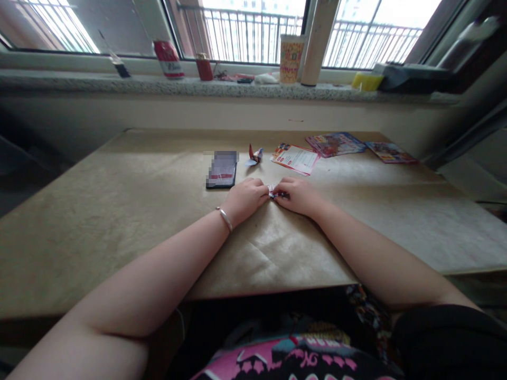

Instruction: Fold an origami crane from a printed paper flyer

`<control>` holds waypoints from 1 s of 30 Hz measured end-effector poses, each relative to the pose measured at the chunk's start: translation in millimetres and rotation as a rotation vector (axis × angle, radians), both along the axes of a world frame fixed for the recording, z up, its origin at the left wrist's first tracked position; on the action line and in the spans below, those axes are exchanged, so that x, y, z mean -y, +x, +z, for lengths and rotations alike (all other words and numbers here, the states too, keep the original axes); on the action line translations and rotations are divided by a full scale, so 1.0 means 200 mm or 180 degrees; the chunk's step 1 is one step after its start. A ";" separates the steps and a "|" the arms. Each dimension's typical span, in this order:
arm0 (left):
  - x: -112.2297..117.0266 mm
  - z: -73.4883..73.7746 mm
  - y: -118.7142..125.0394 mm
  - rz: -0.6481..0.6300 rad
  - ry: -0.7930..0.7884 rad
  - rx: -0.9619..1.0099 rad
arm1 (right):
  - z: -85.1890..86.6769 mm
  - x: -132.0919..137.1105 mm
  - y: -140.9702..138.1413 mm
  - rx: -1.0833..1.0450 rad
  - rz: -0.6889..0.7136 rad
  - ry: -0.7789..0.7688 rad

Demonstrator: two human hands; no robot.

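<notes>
Both hands rest close together over the middle of the table (158,227), with a small piece of folded printed paper (271,191) between them. My left hand (247,198) has its fingers closed on the paper's left side; a silver bracelet circles that wrist. From the other side, my right hand (297,195) pinches the same paper. Most of the paper is hidden by my fingers. Just beyond stands a small folded paper figure (254,156) with a reddish upright point. A smartphone (222,170) lies left of it, its screen blurred.
Printed sheets (297,159) lie beyond my right hand, with colourful cards (336,144) and another card stack (390,152) farther right. On the windowsill (245,91) stand a red can (168,59), a red jar (204,67), a patterned cup (291,59) and a yellow object (367,81).
</notes>
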State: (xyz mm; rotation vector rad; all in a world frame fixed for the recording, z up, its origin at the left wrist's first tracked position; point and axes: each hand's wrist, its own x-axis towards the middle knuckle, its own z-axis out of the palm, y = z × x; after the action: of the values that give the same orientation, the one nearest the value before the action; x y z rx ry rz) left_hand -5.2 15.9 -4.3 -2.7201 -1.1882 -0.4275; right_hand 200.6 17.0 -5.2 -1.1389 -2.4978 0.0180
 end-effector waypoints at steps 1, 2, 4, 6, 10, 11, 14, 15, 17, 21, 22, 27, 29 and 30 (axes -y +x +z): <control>0.00 0.00 0.00 0.0002 0.0003 -0.0017 | 0.00 0.00 0.00 0.0028 0.0009 -0.0002; 0.00 0.01 0.00 0.0002 0.0007 -0.0028 | 0.01 0.00 0.00 0.0056 0.0011 -0.0007; 0.01 0.01 0.00 0.0001 0.0001 -0.0037 | 0.01 0.01 0.01 0.0105 0.0012 -0.0015; 0.01 0.01 0.00 0.0016 -0.0011 -0.0016 | 0.02 0.01 0.01 0.0142 0.0015 -0.0014; 0.00 0.00 0.01 0.0058 -0.0038 0.0057 | 0.01 0.00 0.01 0.0191 0.0020 0.0018; 0.00 0.00 0.01 0.0059 -0.0042 0.0073 | 0.01 0.00 0.00 0.0206 0.0004 0.0036; 0.00 0.00 0.01 0.0091 -0.0070 0.0142 | 0.00 -0.02 -0.02 0.0209 -0.0083 0.0029; 0.00 0.00 0.01 0.0115 -0.0093 0.0169 | 0.00 -0.02 -0.02 0.0166 -0.0116 -0.0007; 0.00 0.00 0.01 0.0161 -0.0149 0.0218 | -0.02 -0.04 -0.03 0.0013 -0.0176 -0.0102; 0.00 0.01 0.01 0.0179 -0.0265 0.0265 | -0.04 -0.05 -0.01 -0.0285 -0.0113 -0.0213; 0.00 0.01 0.00 0.0173 -0.0287 0.0273 | -0.04 -0.05 -0.01 -0.0353 -0.0067 -0.0232; -0.01 0.01 0.00 0.0145 -0.0336 0.0306 | -0.04 -0.04 0.02 -0.0545 0.0108 -0.0365; -0.02 0.01 0.00 0.0132 -0.0360 0.0315 | -0.03 -0.03 0.02 -0.0525 0.0057 -0.0370; -0.02 0.00 0.00 0.0128 -0.0370 0.0310 | -0.03 -0.03 0.01 -0.0509 0.0010 -0.0384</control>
State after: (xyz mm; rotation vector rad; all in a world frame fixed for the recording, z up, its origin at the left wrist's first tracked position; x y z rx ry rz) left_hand -4.6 19.2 -3.3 -2.7960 -1.3298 -0.5065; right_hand 202.7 24.0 -11.2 -1.1332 -2.3838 0.2539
